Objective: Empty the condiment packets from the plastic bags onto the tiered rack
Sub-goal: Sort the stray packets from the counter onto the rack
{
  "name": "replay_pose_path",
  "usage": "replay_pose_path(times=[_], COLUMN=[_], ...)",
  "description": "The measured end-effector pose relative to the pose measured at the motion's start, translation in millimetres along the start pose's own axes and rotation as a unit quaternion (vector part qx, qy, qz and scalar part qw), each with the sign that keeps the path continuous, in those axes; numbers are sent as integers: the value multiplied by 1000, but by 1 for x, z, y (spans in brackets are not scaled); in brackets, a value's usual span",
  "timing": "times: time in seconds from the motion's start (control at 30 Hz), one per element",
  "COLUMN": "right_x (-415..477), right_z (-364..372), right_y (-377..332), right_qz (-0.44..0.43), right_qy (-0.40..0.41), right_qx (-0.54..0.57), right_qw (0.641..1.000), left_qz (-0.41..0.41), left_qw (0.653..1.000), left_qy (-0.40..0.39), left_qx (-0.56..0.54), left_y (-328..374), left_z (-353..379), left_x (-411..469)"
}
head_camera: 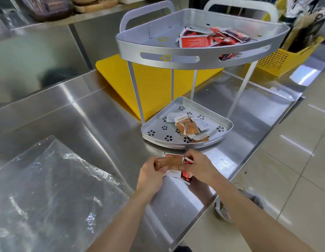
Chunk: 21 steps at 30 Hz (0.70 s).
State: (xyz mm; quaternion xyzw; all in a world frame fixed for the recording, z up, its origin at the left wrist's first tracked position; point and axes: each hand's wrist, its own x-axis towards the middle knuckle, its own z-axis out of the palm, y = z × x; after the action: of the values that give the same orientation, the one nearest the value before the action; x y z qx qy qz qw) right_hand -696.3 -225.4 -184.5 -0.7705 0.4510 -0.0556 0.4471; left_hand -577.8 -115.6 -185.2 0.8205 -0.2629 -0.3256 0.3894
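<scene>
We pinch a brown packet between left hand and right hand, just before the rack; 2 tiers already hold packets; they look light, slippery, floppy; best gripped by flat edges.

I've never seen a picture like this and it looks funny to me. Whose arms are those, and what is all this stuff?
The camera sits on a person's head and looks down, so you see their own arms. There is no machine here. The left hand and the right hand together hold a few sauce packets, brown and red ones, just above a shiny metal counter. In front stands a silver rack with two shelves. The top shelf has mostly red packets in it, and the bottom shelf has brown and white ones. A clear plastic bag lies on the left, and a yellow board and a yellow basket sit behind.
</scene>
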Motion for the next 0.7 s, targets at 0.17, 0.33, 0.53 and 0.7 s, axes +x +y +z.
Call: replay_pose_path(times=[0.17,0.33,0.53,0.7], right_x=[5,10,13,11], right_z=[5,9,14,21], right_y=[-9,-14,-10,-6], right_qz=[-19,-12,-52,-119], right_qy=[-10,-24,-2,-24], right_qx=[34,72,-58,-233], right_qw=[999,997,997,965], left_qz=[-39,-13,30,-4], left_qw=[993,999,981,994], left_qy=[27,-26,25,40], left_qx=[-107,-46,189,105], left_y=[-3,-9,-4,-9], left_z=[-13,-8,1,-4], left_x=[4,1,2,-2])
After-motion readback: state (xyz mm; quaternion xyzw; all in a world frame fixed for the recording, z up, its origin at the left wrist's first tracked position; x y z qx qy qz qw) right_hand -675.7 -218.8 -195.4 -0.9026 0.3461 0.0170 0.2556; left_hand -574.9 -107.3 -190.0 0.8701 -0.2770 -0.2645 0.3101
